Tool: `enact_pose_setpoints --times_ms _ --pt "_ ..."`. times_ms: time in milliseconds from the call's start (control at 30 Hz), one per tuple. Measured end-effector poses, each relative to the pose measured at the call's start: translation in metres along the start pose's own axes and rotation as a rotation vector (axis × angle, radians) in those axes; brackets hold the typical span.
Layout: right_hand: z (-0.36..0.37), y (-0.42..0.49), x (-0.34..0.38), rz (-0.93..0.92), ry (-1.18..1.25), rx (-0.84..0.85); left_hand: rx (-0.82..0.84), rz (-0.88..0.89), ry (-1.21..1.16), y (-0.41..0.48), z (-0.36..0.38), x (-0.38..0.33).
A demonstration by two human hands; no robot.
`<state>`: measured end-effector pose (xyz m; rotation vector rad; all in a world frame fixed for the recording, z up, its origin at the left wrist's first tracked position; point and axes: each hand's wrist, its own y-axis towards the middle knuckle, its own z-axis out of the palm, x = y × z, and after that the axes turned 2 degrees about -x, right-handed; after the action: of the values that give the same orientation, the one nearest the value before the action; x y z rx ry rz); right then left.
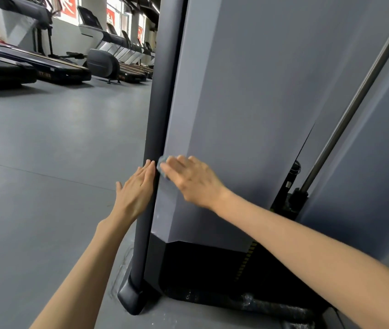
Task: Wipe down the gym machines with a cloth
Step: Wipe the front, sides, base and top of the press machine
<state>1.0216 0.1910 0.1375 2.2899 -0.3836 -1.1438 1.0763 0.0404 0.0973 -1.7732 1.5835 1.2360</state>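
One small blue-grey cloth (163, 166), likely limp and best bunched under the palm, lies pressed under our flat right hand (188, 180) on the grey panel (236, 103); left hand (136, 189) open, empty.

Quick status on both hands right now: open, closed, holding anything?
Left hand: open, flat against the machine's dark upright post.
Right hand: open, fingers extended, pressing a blue-grey cloth on the grey panel.

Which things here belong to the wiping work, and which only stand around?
In use: cloth, right hand pressing it, grey panel, left hand on dark post.
Not in use: treadmills, steel rod, floor.
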Motion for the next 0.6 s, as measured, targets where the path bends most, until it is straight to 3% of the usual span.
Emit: enact_pose_setpoints --times_ms 167,367,500,600 --pt "-0.018 0.035 -0.032 0.292 -0.076 -0.113 0.028 0.011 -0.1 0.001 0.0 0.008" --pt "0.019 -0.031 0.043 0.125 -0.068 0.083 0.093 -0.012 -0.176 -0.003 0.001 0.01" --pt "0.035 -0.066 0.072 -0.097 -0.106 0.356 0.124 -0.031 -0.174 -0.005 0.0 0.015" --pt "0.036 -0.059 0.065 -0.009 -0.091 0.287 0.133 -0.033 -0.181 -0.003 0.0 0.019"
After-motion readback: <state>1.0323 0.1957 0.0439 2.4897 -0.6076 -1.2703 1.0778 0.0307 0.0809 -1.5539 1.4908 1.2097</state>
